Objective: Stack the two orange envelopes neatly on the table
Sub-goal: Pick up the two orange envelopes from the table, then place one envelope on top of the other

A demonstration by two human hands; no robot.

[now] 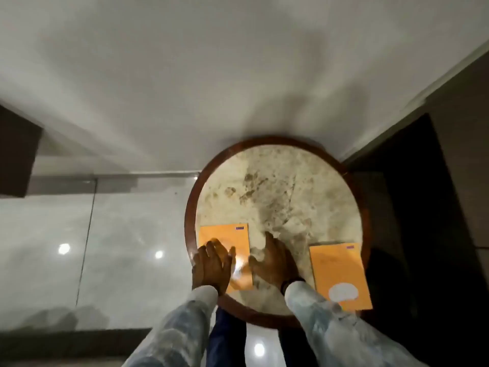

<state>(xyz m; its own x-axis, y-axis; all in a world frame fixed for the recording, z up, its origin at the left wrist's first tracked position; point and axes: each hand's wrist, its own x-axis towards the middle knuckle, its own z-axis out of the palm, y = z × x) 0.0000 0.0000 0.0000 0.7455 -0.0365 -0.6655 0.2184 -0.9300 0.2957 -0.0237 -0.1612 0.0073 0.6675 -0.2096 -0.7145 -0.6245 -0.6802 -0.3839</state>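
Two orange envelopes lie flat and apart on a round marble table (277, 181) with a brown wooden rim. The left envelope (225, 237) is near the table's left edge. My left hand (213, 266) rests on its lower left part, fingers spread and flat, gripping nothing. The right envelope (338, 271) sits at the table's right edge and overhangs the rim a little; it has a pale patch near its lower end. My right hand (275, 263) lies flat on the bare marble between the two envelopes, touching neither that I can see.
A white wall rises behind the table. A dark panel (423, 207) stands to the right. Glossy grey floor tiles (92, 247) spread on the left. A dark block (16, 154) juts in at far left. My legs show below the table's near edge.
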